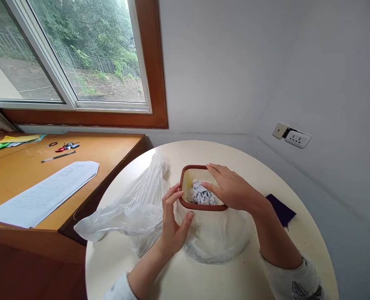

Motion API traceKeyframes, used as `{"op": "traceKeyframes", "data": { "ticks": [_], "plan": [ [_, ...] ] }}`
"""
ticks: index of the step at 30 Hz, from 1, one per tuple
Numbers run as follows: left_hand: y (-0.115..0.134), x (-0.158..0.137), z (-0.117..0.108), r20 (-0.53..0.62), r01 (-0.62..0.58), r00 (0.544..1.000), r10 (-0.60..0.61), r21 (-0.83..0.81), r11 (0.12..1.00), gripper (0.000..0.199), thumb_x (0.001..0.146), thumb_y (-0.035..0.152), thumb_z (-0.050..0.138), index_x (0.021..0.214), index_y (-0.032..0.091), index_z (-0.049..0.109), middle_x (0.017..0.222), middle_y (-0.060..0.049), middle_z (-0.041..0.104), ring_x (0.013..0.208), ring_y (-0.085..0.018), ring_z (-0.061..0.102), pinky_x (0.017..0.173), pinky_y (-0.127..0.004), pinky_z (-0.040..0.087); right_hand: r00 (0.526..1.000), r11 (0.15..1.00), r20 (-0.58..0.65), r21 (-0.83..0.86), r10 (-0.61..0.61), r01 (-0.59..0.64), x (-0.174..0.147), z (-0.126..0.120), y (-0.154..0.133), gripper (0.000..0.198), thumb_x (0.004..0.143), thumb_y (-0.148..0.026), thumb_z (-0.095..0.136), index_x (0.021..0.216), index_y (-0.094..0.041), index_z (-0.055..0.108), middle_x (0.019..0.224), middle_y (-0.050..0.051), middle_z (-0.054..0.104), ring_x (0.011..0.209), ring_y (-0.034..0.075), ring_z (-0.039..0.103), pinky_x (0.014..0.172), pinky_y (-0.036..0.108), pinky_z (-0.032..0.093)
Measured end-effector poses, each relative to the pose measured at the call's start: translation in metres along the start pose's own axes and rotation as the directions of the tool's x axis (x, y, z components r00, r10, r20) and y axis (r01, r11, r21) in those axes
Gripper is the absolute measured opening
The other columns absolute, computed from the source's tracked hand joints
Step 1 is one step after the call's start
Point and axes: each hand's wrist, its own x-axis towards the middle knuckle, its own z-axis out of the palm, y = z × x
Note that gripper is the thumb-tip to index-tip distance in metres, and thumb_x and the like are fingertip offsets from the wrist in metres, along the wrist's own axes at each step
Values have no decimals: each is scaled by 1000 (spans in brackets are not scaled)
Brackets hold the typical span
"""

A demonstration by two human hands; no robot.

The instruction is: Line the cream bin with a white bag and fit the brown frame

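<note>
A small cream waste bin (200, 167) with a brown rim is on the round table, with crumpled paper (203, 195) inside. My left hand (174, 223) holds its left side, fingertips at the rim and thumb near the front wall. Across the right side of the rim lies my right hand (233, 188), gripping it with the thumb over the opening and the fingers toward the far corner. A thin translucent plastic bag (216, 248) bunches around the lower part of the bin. The bin's base is hidden by it.
Another crumpled white plastic bag (128, 212) spreads over the left of the round table (203, 148). Dark cloth (281, 209) lies beyond my right forearm. On the wooden desk (116, 146) are papers (44, 193), a pen (58, 156) and keys (68, 146). Walls stand behind and right.
</note>
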Motion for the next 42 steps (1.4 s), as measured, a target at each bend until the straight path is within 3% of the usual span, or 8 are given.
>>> {"op": "traceKeyframes", "data": {
  "ticks": [19, 27, 31, 34, 36, 38, 40, 42],
  "plan": [
    [-6, 1, 4, -45, -45, 998, 44, -7, 999, 35, 84, 25, 51, 117, 23, 40, 130, -12, 39, 126, -27, 33, 102, -52, 28, 998, 999, -54, 52, 6, -4, -1, 7, 0, 56, 89, -47, 29, 135, -16, 32, 139, 10, 37, 127, 24, 33, 102, 42, 33],
    [-2, -2, 2, -11, -34, 999, 34, 18, 999, 39, 84, 21, 50, 121, 22, 37, 134, -13, 35, 129, -26, 30, 104, -51, 26, 999, 998, -42, 62, 34, -31, -2, 9, 0, 56, 90, -45, 27, 137, -15, 30, 142, 9, 34, 130, 21, 30, 105, 39, 30],
    [0, -3, 1, -2, -44, 999, 44, 54, 998, 45, 84, 20, 51, 126, 23, 34, 136, -13, 34, 130, -25, 30, 105, -49, 27, 994, 997, -107, 76, 25, -17, -2, 9, 1, 52, 91, -42, 23, 134, -16, 39, 142, 8, 36, 131, 21, 30, 107, 40, 27],
    [1, -3, 1, -16, -47, 999, 49, 100, 994, 48, 84, 20, 51, 128, 22, 33, 136, -13, 35, 129, -24, 30, 105, -47, 28, 937, 999, -350, 45, -2, 19, -11, 11, -4, 45, 92, -35, 24, 123, -17, 51, 137, 7, 43, 127, 20, 37, 105, 39, 30],
    [2, -4, 1, -16, -51, 998, 53, 124, 991, 49, 84, 20, 51, 129, 22, 33, 136, -13, 36, 129, -24, 30, 104, -47, 28, 840, 999, -542, 18, -23, 39, -23, 18, -11, 41, 92, -30, 26, 120, -17, 53, 134, 9, 44, 125, 19, 38, 104, 37, 32],
    [3, -4, 1, -8, -54, 998, 56, 138, 989, 51, 84, 21, 51, 131, 23, 31, 137, -13, 35, 129, -24, 30, 104, -47, 28, 760, 998, -647, -25, -60, 59, -39, 31, -20, 39, 91, -28, 31, 123, -17, 49, 135, 10, 41, 127, 20, 35, 104, 38, 33],
    [4, -5, 1, 2, -56, 998, 56, 146, 988, 53, 85, 22, 50, 133, 22, 29, 138, -13, 34, 130, -24, 28, 105, -47, 27, 740, 993, -662, -96, -116, 69, -54, 48, -27, 41, 89, -27, 37, 129, -20, 43, 139, 10, 34, 131, 23, 28, 105, 43, 31],
    [5, -6, 2, 11, -60, 998, 59, 153, 986, 56, 85, 22, 50, 135, 21, 26, 139, -13, 33, 131, -24, 27, 106, -48, 25, 757, 984, -634, -164, -158, 68, -65, 66, -30, 45, 87, -28, 42, 131, -22, 39, 143, 11, 26, 134, 27, 20, 105, 49, 28]
  ]
}}
